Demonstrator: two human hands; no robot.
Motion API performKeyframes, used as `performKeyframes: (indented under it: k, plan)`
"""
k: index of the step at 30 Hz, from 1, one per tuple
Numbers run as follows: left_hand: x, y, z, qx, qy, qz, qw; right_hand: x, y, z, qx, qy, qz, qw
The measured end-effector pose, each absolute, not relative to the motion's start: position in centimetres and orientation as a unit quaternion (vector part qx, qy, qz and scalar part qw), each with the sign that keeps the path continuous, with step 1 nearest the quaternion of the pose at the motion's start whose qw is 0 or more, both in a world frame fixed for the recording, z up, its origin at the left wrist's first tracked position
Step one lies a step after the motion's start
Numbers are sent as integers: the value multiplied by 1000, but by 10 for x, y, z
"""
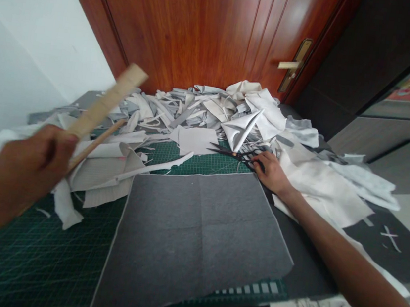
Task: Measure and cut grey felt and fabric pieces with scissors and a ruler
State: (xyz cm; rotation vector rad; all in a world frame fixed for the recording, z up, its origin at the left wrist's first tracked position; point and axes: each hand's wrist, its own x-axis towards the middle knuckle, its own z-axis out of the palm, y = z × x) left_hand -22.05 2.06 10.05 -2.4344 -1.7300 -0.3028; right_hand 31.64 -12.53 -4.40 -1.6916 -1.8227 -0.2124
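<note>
My left hand [33,165], blurred by motion, is raised at the left and closed around a flat wooden ruler [109,99], which tilts up and to the right. A thin brown stick [97,143] shows just below the ruler; I cannot tell whether the same hand grips it. At the far side of the mat, my right hand [270,171] has its fingers closed on the handles of black scissors [240,155], whose blades point left. Between the hands a grey cloth piece [198,237] with creases and pale edges lies flat on the green cutting mat [42,258].
White and grey fabric scraps [195,107] are heaped along the back against a wooden door [190,27]. A large white cloth [324,183] lies beside my right arm. A small white piece [197,140] lies left of the scissors. A dark cabinet [351,57] stands at the right.
</note>
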Motion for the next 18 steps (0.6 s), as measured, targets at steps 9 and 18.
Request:
performKeyframes:
  k: [9,18]
  plan:
    - [-114,-51,11,-963,-224,-91,-123,316,-129,-44,-645,-687,-71,326]
    - [-107,-58,-5,-975,-145,-100,-134,316,-130,-47,-643,-682,-82,338]
